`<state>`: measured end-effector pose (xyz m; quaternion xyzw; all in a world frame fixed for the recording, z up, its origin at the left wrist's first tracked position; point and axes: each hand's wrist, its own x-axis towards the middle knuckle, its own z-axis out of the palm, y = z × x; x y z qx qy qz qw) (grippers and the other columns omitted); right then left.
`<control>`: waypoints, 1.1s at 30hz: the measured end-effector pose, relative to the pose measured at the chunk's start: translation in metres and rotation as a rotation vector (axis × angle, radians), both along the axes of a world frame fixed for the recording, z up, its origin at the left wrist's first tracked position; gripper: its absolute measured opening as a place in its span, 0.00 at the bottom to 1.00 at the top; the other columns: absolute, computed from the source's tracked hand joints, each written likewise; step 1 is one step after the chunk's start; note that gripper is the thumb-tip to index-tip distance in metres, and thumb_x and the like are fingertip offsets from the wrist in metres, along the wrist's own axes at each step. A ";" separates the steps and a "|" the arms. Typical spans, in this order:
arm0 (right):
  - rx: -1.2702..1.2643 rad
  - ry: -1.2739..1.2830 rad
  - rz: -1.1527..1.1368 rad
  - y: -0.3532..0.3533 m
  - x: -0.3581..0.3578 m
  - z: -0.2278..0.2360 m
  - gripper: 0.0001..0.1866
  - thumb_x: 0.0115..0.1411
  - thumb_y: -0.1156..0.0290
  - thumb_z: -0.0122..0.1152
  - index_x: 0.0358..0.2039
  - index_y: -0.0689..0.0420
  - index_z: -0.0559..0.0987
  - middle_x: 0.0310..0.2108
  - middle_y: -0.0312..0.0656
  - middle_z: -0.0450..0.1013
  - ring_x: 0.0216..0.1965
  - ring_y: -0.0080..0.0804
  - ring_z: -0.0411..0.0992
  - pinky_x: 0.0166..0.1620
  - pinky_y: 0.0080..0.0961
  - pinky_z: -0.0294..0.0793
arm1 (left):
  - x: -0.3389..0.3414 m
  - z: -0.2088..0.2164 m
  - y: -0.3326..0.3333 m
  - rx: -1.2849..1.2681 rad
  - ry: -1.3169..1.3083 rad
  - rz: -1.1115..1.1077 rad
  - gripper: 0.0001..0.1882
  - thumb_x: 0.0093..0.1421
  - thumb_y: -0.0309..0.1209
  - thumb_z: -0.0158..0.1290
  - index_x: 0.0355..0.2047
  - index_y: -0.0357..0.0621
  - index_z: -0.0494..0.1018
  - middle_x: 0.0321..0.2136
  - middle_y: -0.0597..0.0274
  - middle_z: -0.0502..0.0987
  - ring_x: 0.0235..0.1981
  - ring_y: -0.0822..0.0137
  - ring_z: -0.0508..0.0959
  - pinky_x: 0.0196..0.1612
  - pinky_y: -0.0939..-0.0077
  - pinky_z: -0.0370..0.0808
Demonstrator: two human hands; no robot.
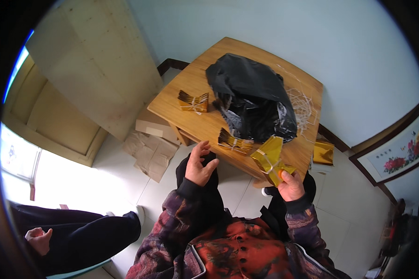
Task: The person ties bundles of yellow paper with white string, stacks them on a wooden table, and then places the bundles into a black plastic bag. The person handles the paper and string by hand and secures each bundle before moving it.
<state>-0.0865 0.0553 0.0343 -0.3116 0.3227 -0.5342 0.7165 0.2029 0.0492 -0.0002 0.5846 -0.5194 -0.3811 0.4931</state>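
My right hand is closed on a tied bundle of folded gold paper, held up in front of the table's near right edge, with pale string across its middle. Empty, my left hand hovers near the table's front edge, its fingers apart. A second gold paper bundle rests on the tabletop between my hands. Farther left lies another gold paper bundle, also bound with pale string. Behind them a large black plastic bag slumps over the middle of the table, its mouth facing me; its contents are hidden.
The wooden table stands by a pale wall. Loose white string is heaped at its right. Flattened cardboard lies on the floor at left, a gold paper stack at right. Another person's hand rests at lower left. A framed flower picture leans at right.
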 end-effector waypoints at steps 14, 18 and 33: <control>-0.164 0.637 0.053 -0.021 -0.032 -0.011 0.19 0.52 0.72 0.66 0.44 0.61 0.72 0.34 0.33 0.70 0.35 0.20 0.67 0.41 0.18 0.68 | 0.005 -0.026 -0.031 -0.189 -0.420 0.003 0.38 0.43 0.28 0.63 0.55 0.40 0.61 0.48 0.49 0.69 0.52 0.48 0.68 0.54 0.64 0.66; -0.155 0.710 -0.173 -0.032 -0.054 -0.022 0.19 0.53 0.73 0.66 0.44 0.61 0.71 0.34 0.34 0.70 0.36 0.20 0.67 0.43 0.18 0.67 | 0.008 -0.027 -0.054 -0.133 -0.396 -0.056 0.36 0.45 0.22 0.56 0.57 0.38 0.60 0.53 0.50 0.68 0.57 0.53 0.66 0.59 0.67 0.62; -0.097 0.907 -0.290 -0.014 -0.092 -0.050 0.40 0.50 0.80 0.57 0.64 0.57 0.54 0.57 0.46 0.61 0.59 0.35 0.60 0.59 0.28 0.59 | 0.132 -0.066 -0.210 -0.047 0.064 0.046 0.33 0.47 0.16 0.61 0.54 0.39 0.62 0.44 0.62 0.74 0.46 0.70 0.74 0.50 0.77 0.70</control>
